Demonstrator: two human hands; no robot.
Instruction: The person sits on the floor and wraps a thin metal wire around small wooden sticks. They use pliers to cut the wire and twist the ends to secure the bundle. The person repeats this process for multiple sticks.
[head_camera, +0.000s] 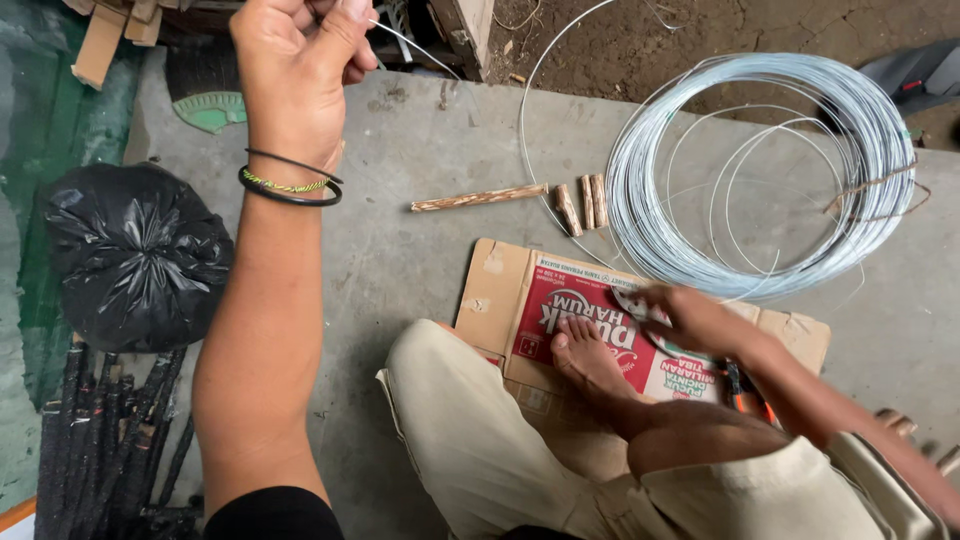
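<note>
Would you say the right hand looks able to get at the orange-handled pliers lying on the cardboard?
Probably yes. The right hand rests low on the cardboard, close to the pliers beside the forearm, with nothing lying between them; it would only need to draw back a little.

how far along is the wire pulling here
Early, it seems. Done: a few short wooden sticks lie cut on the concrete. In hand: the left hand pinches a wire strand pulled up; the right hand rests on the cardboard. Left: the wire coil looks mostly wound.

Soft even daylight, faint shadows, no glare — sharp centre, slight motion blur, wide-angle bending at edges
</note>
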